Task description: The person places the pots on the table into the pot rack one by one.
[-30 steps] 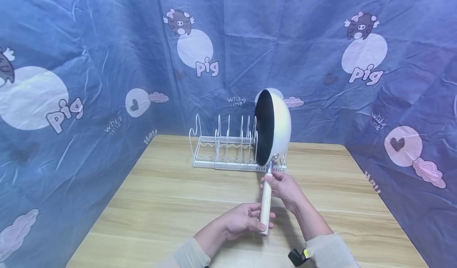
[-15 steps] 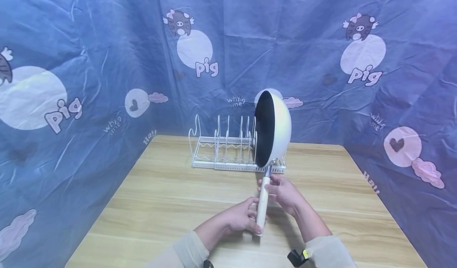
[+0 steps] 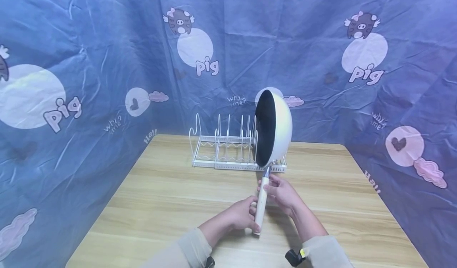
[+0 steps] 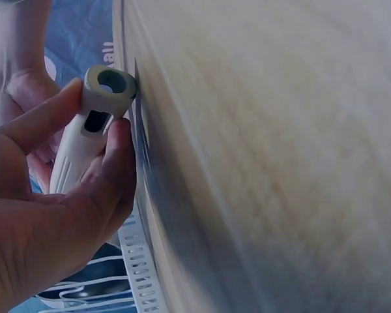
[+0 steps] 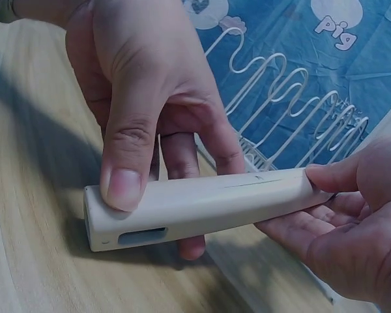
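Note:
A frying pan with a white outside and black inside stands on its edge at the right end of a white wire rack. Its cream handle slants down toward the viewer. My left hand pinches the handle's free end between thumb and fingers; in the left wrist view, the hanging hole at that end shows beside the thumb. Farther up, near the metal neck, my right hand grips the same handle, thumb on top and fingers beneath in the right wrist view. The bowl hides the rack's right slots.
The rack's wire dividers stand upright to the left of the pan. Everything rests on a light wooden table. A blue printed curtain encloses the back and sides.
The handle's free end has swung slightly left, and both hands moved with it. The pan's neck came down a little, while its bowl stays nearly in place. The rack has not moved.

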Demonstrator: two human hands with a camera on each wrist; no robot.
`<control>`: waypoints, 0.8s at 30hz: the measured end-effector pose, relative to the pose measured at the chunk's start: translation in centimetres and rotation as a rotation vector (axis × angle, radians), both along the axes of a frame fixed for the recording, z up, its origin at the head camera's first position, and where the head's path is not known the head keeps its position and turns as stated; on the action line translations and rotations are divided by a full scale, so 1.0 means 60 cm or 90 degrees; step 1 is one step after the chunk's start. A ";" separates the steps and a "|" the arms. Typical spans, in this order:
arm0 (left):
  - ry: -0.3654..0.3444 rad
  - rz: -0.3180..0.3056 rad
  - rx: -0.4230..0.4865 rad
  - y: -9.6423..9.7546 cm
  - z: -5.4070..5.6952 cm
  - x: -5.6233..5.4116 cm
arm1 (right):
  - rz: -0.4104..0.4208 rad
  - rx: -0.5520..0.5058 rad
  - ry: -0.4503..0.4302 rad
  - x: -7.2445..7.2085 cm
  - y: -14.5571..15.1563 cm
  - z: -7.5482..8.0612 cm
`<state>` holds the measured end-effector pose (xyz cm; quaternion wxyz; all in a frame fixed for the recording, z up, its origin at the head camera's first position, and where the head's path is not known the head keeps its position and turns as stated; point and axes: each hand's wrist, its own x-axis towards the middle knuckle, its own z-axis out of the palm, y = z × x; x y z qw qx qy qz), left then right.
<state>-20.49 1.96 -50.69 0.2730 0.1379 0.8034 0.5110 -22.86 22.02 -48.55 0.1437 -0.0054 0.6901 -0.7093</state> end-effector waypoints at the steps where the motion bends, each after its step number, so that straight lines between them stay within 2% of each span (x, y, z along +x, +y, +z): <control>1: 0.008 -0.003 -0.010 0.001 0.001 0.000 | -0.001 0.000 0.001 0.000 -0.001 0.001; 6: 0.081 -0.027 -0.098 0.007 0.006 0.001 | 0.002 0.045 0.031 0.001 -0.003 0.003; 9: 0.140 -0.052 -0.157 0.009 0.013 0.007 | -0.001 0.102 0.055 0.001 -0.003 0.000; 14: 0.226 -0.084 -0.206 0.013 0.024 0.016 | -0.007 0.221 0.103 0.000 -0.002 0.004; 19: 0.287 -0.094 -0.263 0.014 0.027 0.025 | 0.009 0.427 0.185 0.002 0.000 0.016; 24: 0.359 -0.100 -0.379 0.011 0.045 0.043 | 0.051 0.661 0.304 0.013 0.017 0.045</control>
